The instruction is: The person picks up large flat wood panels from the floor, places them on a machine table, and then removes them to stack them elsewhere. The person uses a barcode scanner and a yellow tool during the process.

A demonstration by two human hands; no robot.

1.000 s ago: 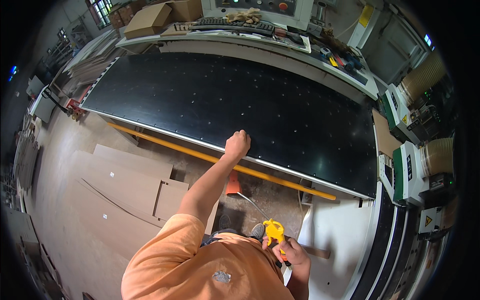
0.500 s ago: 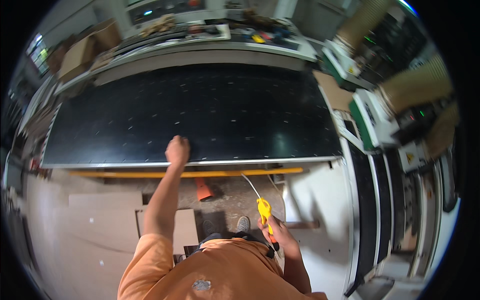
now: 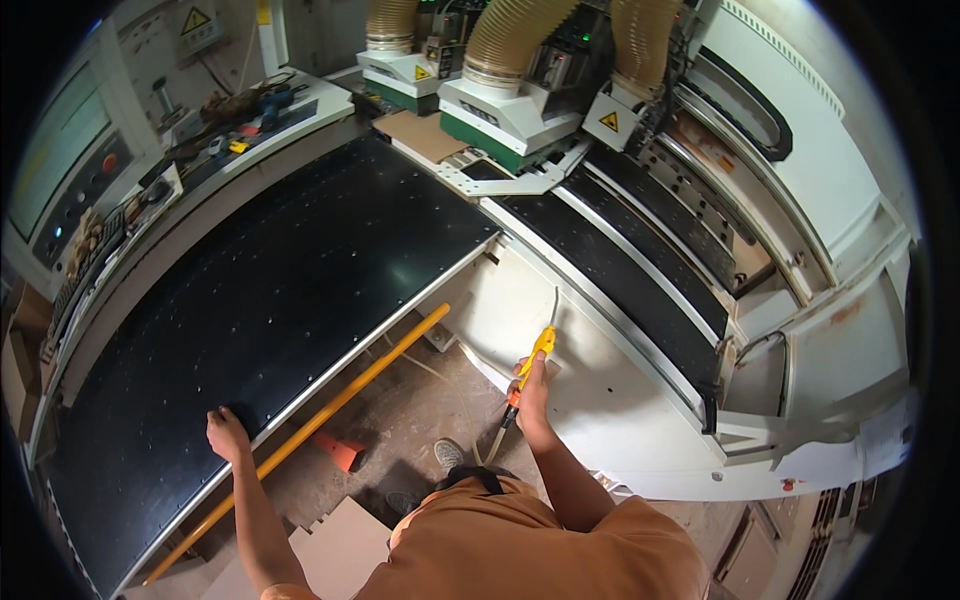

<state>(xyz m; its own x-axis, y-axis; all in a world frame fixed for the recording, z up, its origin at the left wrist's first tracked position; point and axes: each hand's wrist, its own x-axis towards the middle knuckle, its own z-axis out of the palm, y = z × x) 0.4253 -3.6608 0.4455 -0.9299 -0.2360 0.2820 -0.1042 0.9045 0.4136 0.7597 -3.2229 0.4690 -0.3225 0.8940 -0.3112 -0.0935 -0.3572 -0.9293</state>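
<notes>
My right hand [image 3: 534, 396] grips a yellow air blow gun [image 3: 541, 346]. Its thin metal nozzle points away from me, over the white machine panel [image 3: 610, 350], and a pale hose [image 3: 497, 440] trails from its orange and black lower end. My left hand [image 3: 229, 434] is curled closed and rests on the black bed [image 3: 290, 270] of a machine, close to its metal front edge. Whatever may be inside those curled fingers is hidden. Small pale marks or holes dot the black surface.
A yellow bar [image 3: 350, 378] runs along the bed's front. Below it an orange funnel-shaped piece [image 3: 341, 452] is near my feet. Machine heads with green bases [image 3: 500, 120] and ribbed ducts [image 3: 515, 40] stand at the back. A cluttered shelf [image 3: 290, 120] lines the far side.
My view has turned to the right, toward the machine heads. The blow gun has swung over the white panel in my right hand. My left hand stays at the bed's front edge.
</notes>
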